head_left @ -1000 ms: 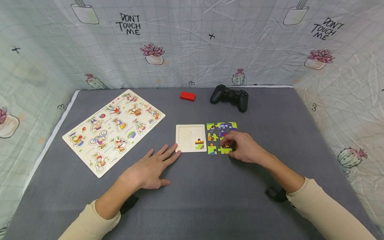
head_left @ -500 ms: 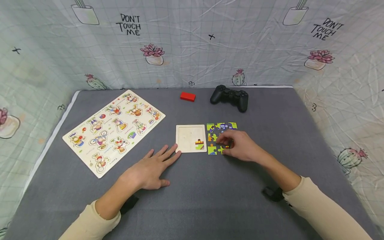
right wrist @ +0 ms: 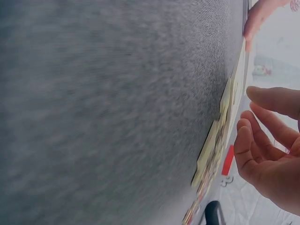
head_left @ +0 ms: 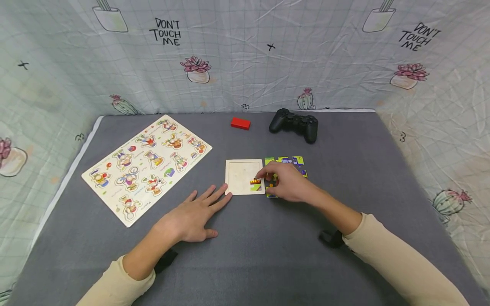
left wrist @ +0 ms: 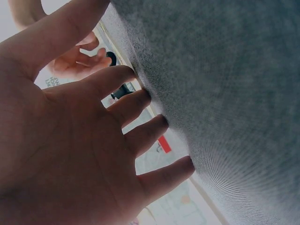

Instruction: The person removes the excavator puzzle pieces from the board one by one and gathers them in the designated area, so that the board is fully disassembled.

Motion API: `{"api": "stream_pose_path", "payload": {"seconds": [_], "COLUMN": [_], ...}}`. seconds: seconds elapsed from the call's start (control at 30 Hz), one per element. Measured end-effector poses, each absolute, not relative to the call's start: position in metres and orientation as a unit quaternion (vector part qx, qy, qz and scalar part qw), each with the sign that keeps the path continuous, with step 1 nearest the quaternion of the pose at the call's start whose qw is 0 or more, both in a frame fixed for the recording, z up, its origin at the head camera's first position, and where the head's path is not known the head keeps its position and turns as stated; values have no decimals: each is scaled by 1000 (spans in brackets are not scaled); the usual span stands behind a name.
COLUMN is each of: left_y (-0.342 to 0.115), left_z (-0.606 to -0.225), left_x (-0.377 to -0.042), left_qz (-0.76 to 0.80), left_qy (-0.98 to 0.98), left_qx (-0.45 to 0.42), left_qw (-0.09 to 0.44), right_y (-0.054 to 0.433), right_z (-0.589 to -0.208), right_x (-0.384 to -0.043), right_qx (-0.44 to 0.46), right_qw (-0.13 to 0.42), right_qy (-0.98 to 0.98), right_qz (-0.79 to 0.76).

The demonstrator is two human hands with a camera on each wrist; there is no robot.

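A small square wooden puzzle tray (head_left: 245, 161) lies mid-table, with one jigsaw piece (head_left: 255, 186) in its lower right corner. My left hand (head_left: 191, 219) lies spread palm down, its fingertips at the tray's lower left corner. The fingers look straight in the left wrist view. My right hand (head_left: 289, 182) hovers over the tray's right edge, index fingertip close to the piece inside. Its thumb and fingers stand apart in the right wrist view, with nothing seen between them. Several loose jigsaw pieces (head_left: 294, 160) lie right of the tray, partly hidden by that hand.
A large wooden picture board (head_left: 145, 170) lies at an angle on the left. Toward the back are a red block (head_left: 240, 123) and a black game controller (head_left: 294, 124). A patterned cloth (head_left: 237, 55) hangs behind and beside the grey table.
My right hand has moved left from the loose pieces to the tray's right edge, covering more of the pieces. My left hand has stayed in place.
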State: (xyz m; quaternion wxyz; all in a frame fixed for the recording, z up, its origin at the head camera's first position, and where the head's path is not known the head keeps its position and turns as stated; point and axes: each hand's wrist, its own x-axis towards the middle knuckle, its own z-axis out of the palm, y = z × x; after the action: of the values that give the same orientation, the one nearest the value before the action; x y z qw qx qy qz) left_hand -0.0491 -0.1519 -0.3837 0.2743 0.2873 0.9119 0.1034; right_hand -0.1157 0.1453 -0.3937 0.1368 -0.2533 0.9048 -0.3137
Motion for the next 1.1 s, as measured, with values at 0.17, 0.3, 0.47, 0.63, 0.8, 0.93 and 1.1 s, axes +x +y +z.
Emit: {"api": "stream_pose_path", "payload": {"seconds": [0.17, 0.3, 0.47, 0.63, 0.8, 0.93, 1.1], "left_y": [-151, -151, -151, -151, -150, -151, -150], "left_z": [-385, -386, -386, -385, -385, -385, -384], "left_x": [-49, -49, -50, -50, -50, -50, -50], "left_qz": [100, 97, 95, 95, 96, 94, 91], "left_qy": [912, 912, 913, 913, 913, 914, 914], "left_qx": [287, 287, 286, 285, 286, 286, 286], "left_qw": [275, 276, 276, 274, 274, 273, 274], "right_y": [135, 131, 129, 127, 127, 126, 124], "right_z": [-395, -397, -398, -397, -398, -398, -398], "right_x": [-119, -120, -121, -122, -123, -124, -123], "right_qx": [-260, -264, -265, -270, -277, -284, -287], "right_qw": [141, 146, 146, 149, 154, 157, 154], "right_qy": [904, 908, 911, 910, 907, 906, 907], "right_qz": [-309, -292, -280, -278, -278, -273, -267]}}
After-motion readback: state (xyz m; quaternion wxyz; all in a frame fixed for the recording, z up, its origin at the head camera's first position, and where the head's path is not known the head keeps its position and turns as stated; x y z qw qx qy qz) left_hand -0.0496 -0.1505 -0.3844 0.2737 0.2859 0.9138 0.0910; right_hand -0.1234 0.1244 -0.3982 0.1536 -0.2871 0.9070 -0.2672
